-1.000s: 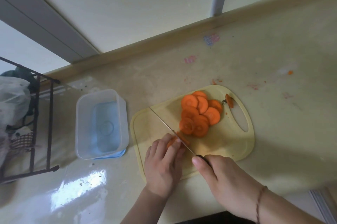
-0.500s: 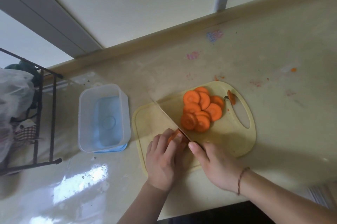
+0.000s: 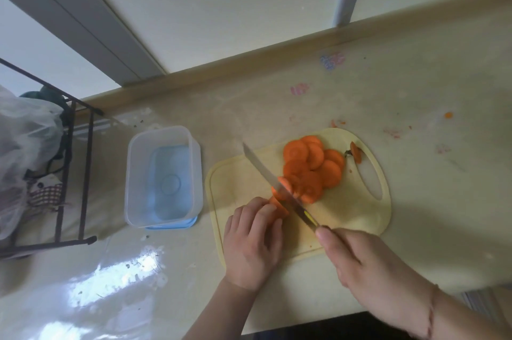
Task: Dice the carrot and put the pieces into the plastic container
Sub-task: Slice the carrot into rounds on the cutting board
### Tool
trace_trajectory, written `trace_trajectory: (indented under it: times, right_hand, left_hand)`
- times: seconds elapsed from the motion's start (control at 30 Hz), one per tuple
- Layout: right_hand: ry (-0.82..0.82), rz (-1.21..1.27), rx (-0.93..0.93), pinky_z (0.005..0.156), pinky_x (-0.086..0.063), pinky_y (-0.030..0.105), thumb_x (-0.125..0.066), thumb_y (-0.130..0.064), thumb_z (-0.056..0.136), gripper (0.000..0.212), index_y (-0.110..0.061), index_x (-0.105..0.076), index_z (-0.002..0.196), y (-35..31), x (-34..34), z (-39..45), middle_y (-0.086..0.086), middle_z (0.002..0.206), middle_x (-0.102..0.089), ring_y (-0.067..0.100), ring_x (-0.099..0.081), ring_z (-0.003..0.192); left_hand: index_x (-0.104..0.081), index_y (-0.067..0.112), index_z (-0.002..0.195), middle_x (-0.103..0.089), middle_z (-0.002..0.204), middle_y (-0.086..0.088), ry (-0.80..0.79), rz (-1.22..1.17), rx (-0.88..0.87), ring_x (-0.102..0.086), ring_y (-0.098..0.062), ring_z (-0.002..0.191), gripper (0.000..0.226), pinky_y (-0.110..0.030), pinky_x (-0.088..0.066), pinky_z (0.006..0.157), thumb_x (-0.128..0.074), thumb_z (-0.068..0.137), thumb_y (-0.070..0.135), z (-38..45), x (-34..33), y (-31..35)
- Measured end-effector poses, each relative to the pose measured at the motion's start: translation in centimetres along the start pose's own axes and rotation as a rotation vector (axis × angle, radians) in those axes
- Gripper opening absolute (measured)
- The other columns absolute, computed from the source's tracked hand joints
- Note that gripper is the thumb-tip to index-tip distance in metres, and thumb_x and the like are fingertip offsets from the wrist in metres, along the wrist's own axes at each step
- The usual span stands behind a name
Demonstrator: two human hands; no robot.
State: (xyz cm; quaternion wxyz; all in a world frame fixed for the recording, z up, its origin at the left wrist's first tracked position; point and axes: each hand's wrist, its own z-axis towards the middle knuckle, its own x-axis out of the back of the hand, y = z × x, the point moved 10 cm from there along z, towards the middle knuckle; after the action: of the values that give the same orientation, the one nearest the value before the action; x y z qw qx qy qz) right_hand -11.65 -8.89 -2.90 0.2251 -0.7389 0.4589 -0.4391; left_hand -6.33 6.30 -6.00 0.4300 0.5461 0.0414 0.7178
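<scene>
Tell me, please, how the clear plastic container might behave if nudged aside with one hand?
The plastic container looks thin-walled and holds nothing, so it is probably light and slides easily on the glossy counter. Its low, wide shape suggests it would skid rather than tip. It seems to sit on its blue lid, which might shift.

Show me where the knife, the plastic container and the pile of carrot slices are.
knife (image 3: 266,172): head view, middle of the bare blade.
plastic container (image 3: 132,173): head view, its left wall.
carrot slices (image 3: 314,166): head view, centre of the pile on the cutting board.
</scene>
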Motion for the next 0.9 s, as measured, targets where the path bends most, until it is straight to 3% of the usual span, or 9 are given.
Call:
trace_trajectory:
  times: [0.13,0.2,0.3,0.43,0.57,0.67,0.73,0.83,0.9]
  right_hand:
    - [0.021,-0.095,0.006,0.063,-0.038,0.028,-0.020,-0.069,0.076,0.064,-0.014,-0.051,0.070,0.8,-1.0,-1.5,0.010,0.063,-0.056,0.014,-0.050,0.063]
    - [0.019,-0.098,-0.005,0.066,-0.039,0.027,-0.018,-0.069,0.075,0.065,-0.014,-0.053,0.072,1.0,-1.2,-1.6,0.005,0.064,-0.058,0.013,-0.051,0.067]
    - [-0.024,-0.079,-0.043,0.066,-0.038,0.021,-0.018,-0.065,0.077,0.055,-0.019,-0.048,0.069,1.0,-1.5,-1.8,-0.012,0.062,-0.057,0.006,-0.049,0.065]
    - [-0.028,-0.073,-0.046,0.068,-0.041,0.026,-0.016,-0.070,0.077,0.067,-0.014,-0.054,0.075,1.7,-1.6,-1.2,0.005,0.064,-0.055,0.013,-0.051,0.065]
    - [-0.021,-0.052,0.017,0.067,-0.042,0.033,-0.017,-0.071,0.080,0.066,-0.014,-0.050,0.069,0.9,-2.5,1.4,0.004,0.060,-0.053,0.013,-0.049,0.059]
    - [-0.012,-0.079,0.045,0.059,-0.038,0.027,-0.017,-0.065,0.083,0.058,-0.019,-0.046,0.065,0.4,-3.2,2.7,0.001,0.057,-0.050,0.012,-0.046,0.056]
    - [0.010,-0.069,0.045,0.064,-0.042,0.026,-0.012,-0.075,0.081,0.071,-0.018,-0.053,0.071,1.4,-3.2,1.8,0.002,0.063,-0.057,0.013,-0.053,0.062]
    - [0.013,-0.059,-0.029,0.073,-0.044,0.033,0.001,-0.094,0.061,0.101,-0.015,-0.057,0.079,4.1,-2.8,-0.5,0.006,0.072,-0.063,0.015,-0.056,0.071]
    - [-0.015,-0.067,-0.040,0.070,-0.043,0.033,0.001,-0.093,0.062,0.099,-0.014,-0.056,0.077,4.6,-3.0,-0.8,0.008,0.069,-0.060,0.016,-0.054,0.068]
  left_hand:
    - [-0.061,0.020,0.115,-0.066,0.116,-0.005,0.007,-0.005,0.006,-0.065,-0.029,0.093,0.023,-0.042,-0.053,0.077,-0.063,0.092,0.018,-0.1,0.0,-0.1]
    - [-0.061,0.021,0.116,-0.066,0.118,-0.004,0.006,-0.009,0.004,-0.065,-0.029,0.094,0.023,-0.041,-0.053,0.077,-0.063,0.093,0.019,0.0,-0.1,-0.1]
    - [-0.062,0.020,0.114,-0.066,0.116,-0.004,0.008,-0.016,-0.003,-0.065,-0.030,0.092,0.018,-0.041,-0.053,0.077,-0.060,0.096,0.020,0.0,-0.1,-0.1]
    - [-0.067,0.015,0.110,-0.069,0.111,-0.008,0.017,-0.023,-0.018,-0.066,-0.031,0.090,0.015,-0.042,-0.053,0.074,-0.063,0.096,0.018,-0.1,-0.3,-0.4]
    - [-0.062,0.016,0.113,-0.071,0.107,-0.009,0.031,-0.026,-0.025,-0.067,-0.031,0.091,0.018,-0.041,-0.054,0.074,-0.062,0.095,0.017,0.0,-0.2,-0.5]
    - [-0.063,0.015,0.112,-0.070,0.106,-0.010,0.041,-0.022,-0.028,-0.066,-0.032,0.088,0.016,-0.041,-0.054,0.074,-0.061,0.096,0.016,0.0,-0.1,-0.4]
    - [-0.062,0.015,0.111,-0.070,0.105,-0.011,0.034,-0.019,-0.043,-0.065,-0.033,0.086,0.014,-0.041,-0.053,0.072,-0.060,0.097,0.017,-0.2,-0.2,-0.3]
    - [-0.063,0.014,0.110,-0.070,0.104,-0.013,0.025,-0.018,-0.045,-0.065,-0.035,0.085,0.015,-0.042,-0.053,0.072,-0.062,0.095,0.015,-0.2,-0.4,-0.4]
    - [-0.068,0.009,0.107,-0.069,0.103,-0.013,0.026,-0.007,-0.027,-0.065,-0.035,0.086,0.014,-0.042,-0.053,0.072,-0.062,0.095,0.013,-0.2,-0.4,-0.6]
